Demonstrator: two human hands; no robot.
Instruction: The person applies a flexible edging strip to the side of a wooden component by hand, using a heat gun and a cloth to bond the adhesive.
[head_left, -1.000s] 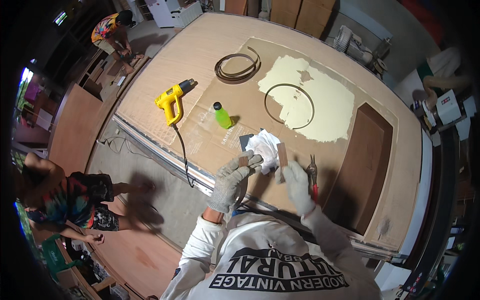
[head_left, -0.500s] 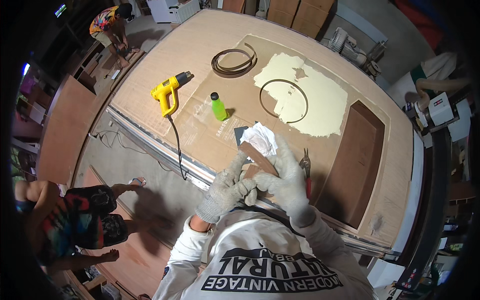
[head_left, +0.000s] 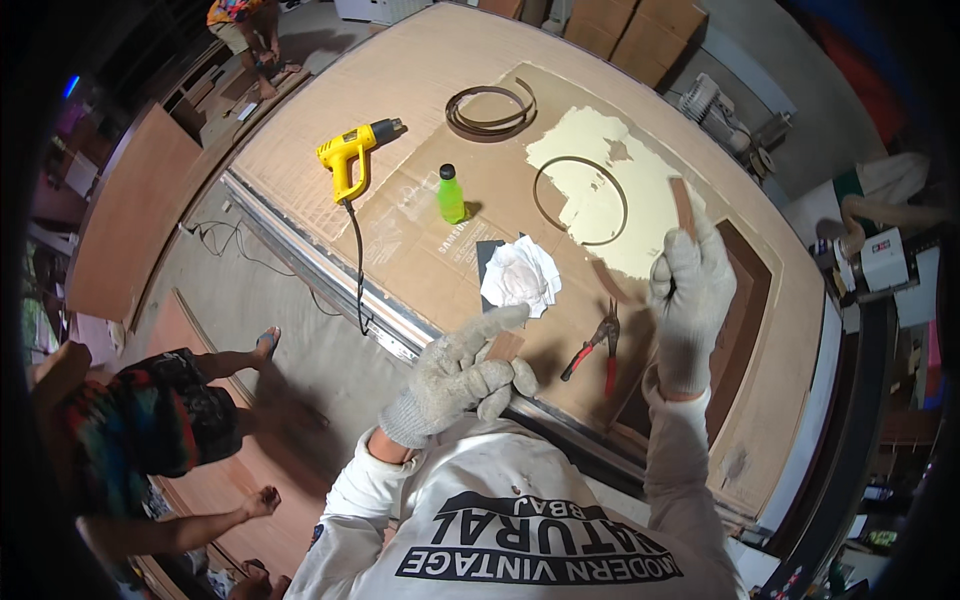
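My left hand (head_left: 455, 378), in a pale knit glove, grips a small flat brown wood piece (head_left: 505, 347) by the table's near edge. Raised at the right, my gloved right hand (head_left: 692, 290) pinches a short brown strip (head_left: 682, 205) that points upward. Between the hands lie red-handled snips (head_left: 606, 335), handles toward me. A crumpled white cloth (head_left: 522, 277) rests partly over a dark flat sheet (head_left: 487, 252), just beyond my left hand. Beside my right hand is a curved brown streak; I cannot tell whether it is a strip or a shadow.
The large table (head_left: 320, 95) bears cardboard (head_left: 410, 235), a yellow heat gun (head_left: 345, 160) with its cord over the edge, a green bottle (head_left: 450, 195), a coiled brown strip (head_left: 490, 125) and a ring (head_left: 625, 215). A dark brown curved frame (head_left: 755, 275) stands right. Two people are at left.
My hands have come apart. The right has gone right and away from me with the brown strip, while the left keeps the small wood piece. The snips now show fully.
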